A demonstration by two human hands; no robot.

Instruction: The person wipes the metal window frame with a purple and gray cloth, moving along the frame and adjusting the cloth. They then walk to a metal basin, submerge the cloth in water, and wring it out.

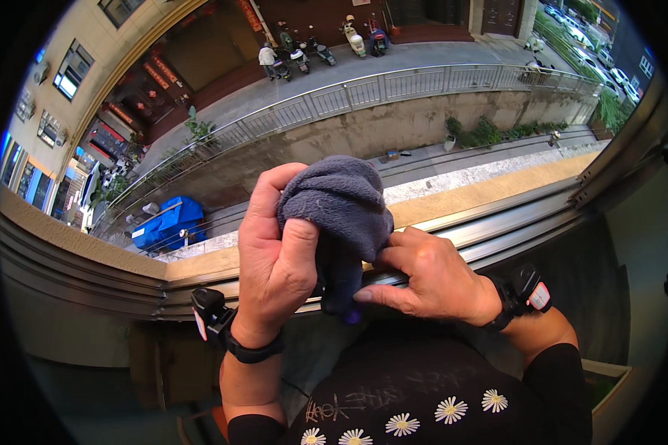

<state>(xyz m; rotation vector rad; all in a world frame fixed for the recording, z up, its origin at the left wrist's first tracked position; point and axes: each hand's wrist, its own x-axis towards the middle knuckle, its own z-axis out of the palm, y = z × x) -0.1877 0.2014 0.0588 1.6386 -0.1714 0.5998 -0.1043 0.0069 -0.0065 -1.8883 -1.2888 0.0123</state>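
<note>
A bunched dark grey cloth (339, 200) is held up over the metal window track (490, 231). My left hand (278, 250) grips the cloth's left side, its thumb in front and the fingers partly hidden behind the folds. At the lower right of the bundle, my right hand (423, 272) pinches the cloth; some of its fingertips are tucked out of sight. A darker end of the cloth hangs down between both hands, in front of the track.
Past the track lie a tan outer sill (490, 181) and an open drop. A railing (384, 89) runs along a lower street, with parked scooters (353, 39) and a person (267, 58) beyond. A blue tarp (170, 222) lies below left. The window frame's side (618, 153) rises at right.
</note>
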